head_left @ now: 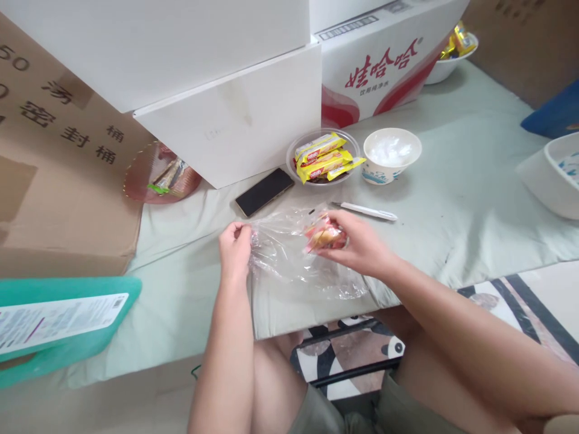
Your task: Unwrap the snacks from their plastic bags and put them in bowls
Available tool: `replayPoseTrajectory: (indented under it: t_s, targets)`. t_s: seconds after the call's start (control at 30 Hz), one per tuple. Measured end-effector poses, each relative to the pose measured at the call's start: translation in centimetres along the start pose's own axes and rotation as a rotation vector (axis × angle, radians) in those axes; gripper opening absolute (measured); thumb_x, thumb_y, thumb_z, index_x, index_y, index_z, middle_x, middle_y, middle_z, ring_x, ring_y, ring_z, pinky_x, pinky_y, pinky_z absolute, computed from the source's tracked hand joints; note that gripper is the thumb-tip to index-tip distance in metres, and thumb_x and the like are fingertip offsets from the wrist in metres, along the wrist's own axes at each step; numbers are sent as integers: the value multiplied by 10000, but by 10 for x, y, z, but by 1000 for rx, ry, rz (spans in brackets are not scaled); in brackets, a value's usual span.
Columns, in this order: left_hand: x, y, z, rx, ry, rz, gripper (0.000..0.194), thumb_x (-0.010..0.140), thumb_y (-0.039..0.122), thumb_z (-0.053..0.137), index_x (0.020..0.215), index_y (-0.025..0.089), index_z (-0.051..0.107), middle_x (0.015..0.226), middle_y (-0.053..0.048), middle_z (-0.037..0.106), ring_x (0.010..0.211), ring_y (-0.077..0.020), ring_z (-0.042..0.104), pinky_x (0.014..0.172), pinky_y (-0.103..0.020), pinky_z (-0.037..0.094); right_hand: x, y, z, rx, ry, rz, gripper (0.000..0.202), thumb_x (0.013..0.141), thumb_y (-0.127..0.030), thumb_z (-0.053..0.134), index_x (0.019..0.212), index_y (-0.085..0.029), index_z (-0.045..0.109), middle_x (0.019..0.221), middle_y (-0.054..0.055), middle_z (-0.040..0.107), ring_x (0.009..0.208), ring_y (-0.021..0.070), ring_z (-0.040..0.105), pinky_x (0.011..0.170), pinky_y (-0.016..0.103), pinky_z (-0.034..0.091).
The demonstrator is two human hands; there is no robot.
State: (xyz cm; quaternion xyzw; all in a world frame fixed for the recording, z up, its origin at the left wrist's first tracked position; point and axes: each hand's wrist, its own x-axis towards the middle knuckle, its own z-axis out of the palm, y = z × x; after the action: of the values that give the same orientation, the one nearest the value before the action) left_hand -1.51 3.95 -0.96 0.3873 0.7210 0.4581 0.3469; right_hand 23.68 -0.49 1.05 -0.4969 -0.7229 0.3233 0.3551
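Head view shows the left hand (234,248) pinching a clear bag (284,258), the right hand (359,242) gripping wrapped snacks (325,235).

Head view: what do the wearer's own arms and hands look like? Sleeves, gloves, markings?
Left hand and right hand are ungloved, with no rings discernible. Left forearm and right forearm show no sleeves, watch, cables or clear markings. Other clothing in view: grey-green shorts.

A cloth-covered table (456,211) bears phone (265,191), bowl (292,161) and cup (379,175).
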Motion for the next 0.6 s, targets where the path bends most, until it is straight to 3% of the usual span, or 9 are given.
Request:
replayPoseTrajectory:
  t_s: [0.1,0.2,0.37,0.47,0.6]
  targets:
    - [0,0,1,10,-7,6,107,679,296,588,697,190,593,595,29,597,502,-99,432,490,-227,316,2,2,-11,203,159,89,372,788,-404,755,1059,-245,555,1020,63,716,880,240,689,729,384,556]
    - [0,-1,3,-6,-15,37,104,673,288,598,692,186,596,599,26,598,534,-103,466,522,-223,348,1,9,-23,323,336,138,379,823,-400,723,1110,-269,515,1026,45,704,836,212,685,683,361,566]
    - [0,2,7,-31,-26,31,78,675,267,593,685,190,590,569,38,555,525,-105,455,511,-222,335,24,18,-64,63,574,201,333,840,-402,698,1072,-257,507,981,45,656,892,234,670,750,401,570]
    - [1,2,7,-30,-50,45,75,684,266,597,693,192,597,572,37,556,532,-110,458,512,-224,344,65,8,-92,-168,567,213,373,855,-432,686,1109,-249,482,1051,69,649,1001,265,647,868,464,541]
    - [1,-1,3,-1,-78,52,88,698,281,602,706,194,607,601,28,585,555,-120,494,527,-230,375,132,-7,-106,-510,409,369,553,816,-485,722,1186,-164,465,1135,161,633,1122,341,603,966,563,465]
